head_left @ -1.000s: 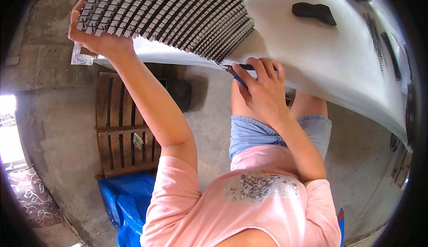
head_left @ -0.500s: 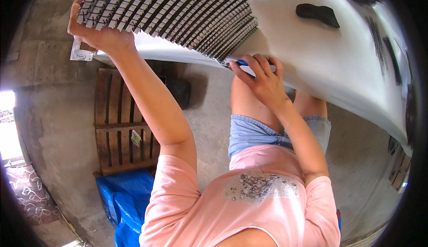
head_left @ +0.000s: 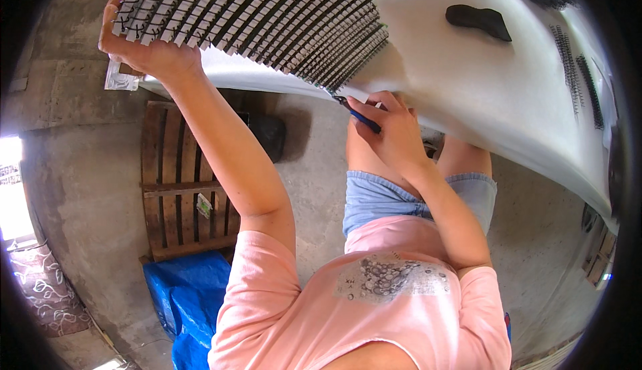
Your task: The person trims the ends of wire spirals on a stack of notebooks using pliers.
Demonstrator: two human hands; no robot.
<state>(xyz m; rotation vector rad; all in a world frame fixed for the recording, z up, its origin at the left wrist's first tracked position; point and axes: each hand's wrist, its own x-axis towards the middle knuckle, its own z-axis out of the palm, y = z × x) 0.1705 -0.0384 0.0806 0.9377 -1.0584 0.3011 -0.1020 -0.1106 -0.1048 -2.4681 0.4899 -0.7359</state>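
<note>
Curling round the handles of a small blue-handled tool (head_left: 362,117), the right hand (head_left: 396,128) is holding it partly closed, thumb and fingers wrapping the grips. Its dark tip is meeting the lower right corner of a fan-shaped panel (head_left: 254,19), where pale blocks are sitting in curved rows with dark bands running between them. That tip is showing too small to tell whether it is biting on anything or merely touching.

The work in hand appears to be centring on this corner. To my eye, the next move is calling for a steady panel and a small, controlled squeeze from the right hand, without twisting the rows.

At the panel's left edge, the left hand (head_left: 159,57) is clasping it and tilting it up over the white-covered tabletop (head_left: 428,62); most of its fingers are hiding behind the panel.

Farther out on the tabletop, a black, elongated piece (head_left: 478,22) is lying by itself, and beyond it two dark, bristly strips (head_left: 588,92) are resting near the right side. Down past the table's near edge, a wooden pallet (head_left: 180,190) is standing out against the grey floor (head_left: 321,169).
</note>
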